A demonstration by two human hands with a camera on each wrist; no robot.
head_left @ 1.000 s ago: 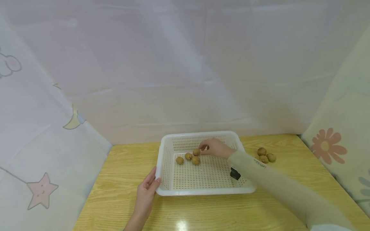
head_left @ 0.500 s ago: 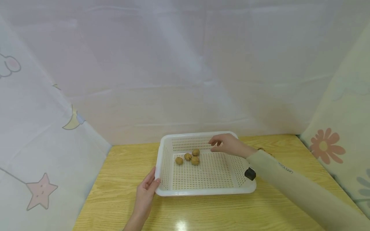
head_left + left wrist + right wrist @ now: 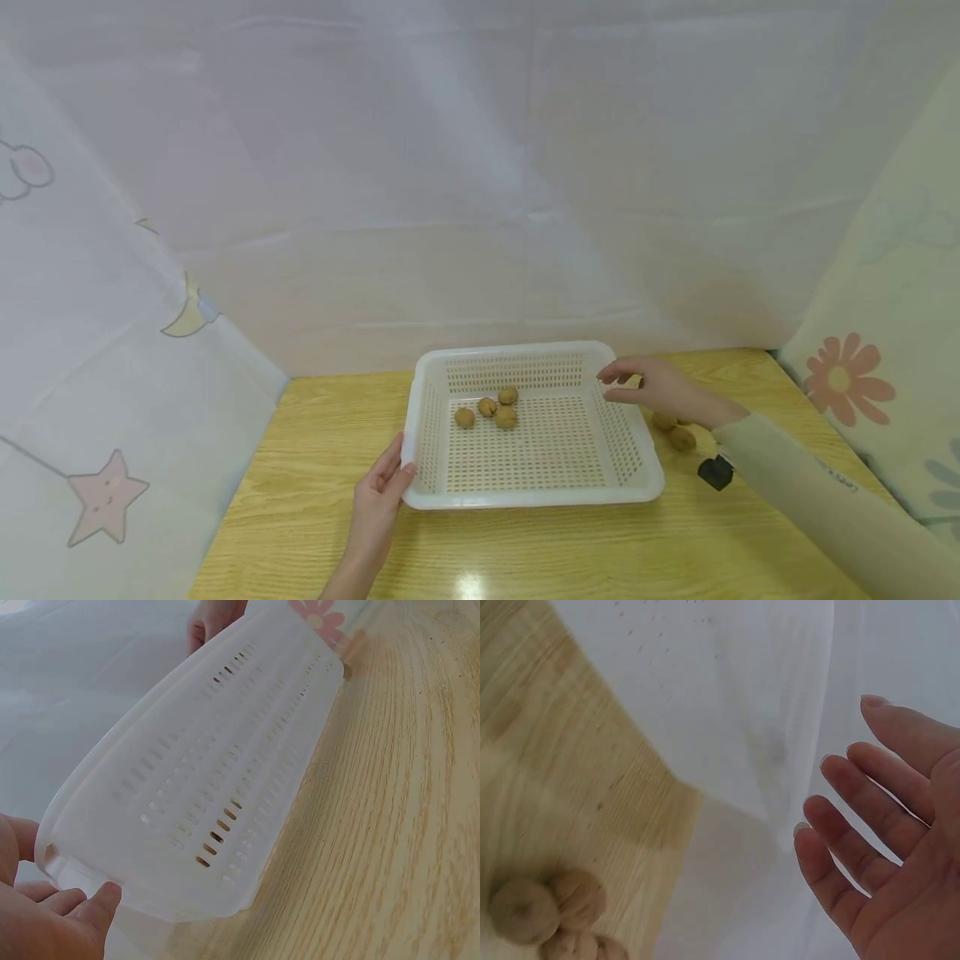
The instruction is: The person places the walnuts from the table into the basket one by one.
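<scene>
A white perforated plastic basket (image 3: 525,502) stands on the table, with several walnuts (image 3: 506,417) on its floor, left of the middle. My left hand (image 3: 377,498) grips the basket's left rim between thumb and fingers; the left wrist view shows this hand (image 3: 60,915) at the basket's end wall (image 3: 150,847). Over the basket's far right corner hovers my right hand (image 3: 660,387), its fingers loosely bent. Nothing lies in the palm of that hand (image 3: 892,832) in the right wrist view. More walnuts (image 3: 681,439) lie on the table beneath the right wrist, partly hidden by it.
The wooden table (image 3: 300,500) meets a pale cloth backdrop (image 3: 480,208) at its back edge. Patterned cloth hangs on both sides, with a flower (image 3: 843,377) on the right. A small black device (image 3: 716,472) is strapped to the right wrist.
My right hand has let go of a walnut in the basket and has moved right, past the inside of the basket to its right rim. The left hand and basket have stayed put.
</scene>
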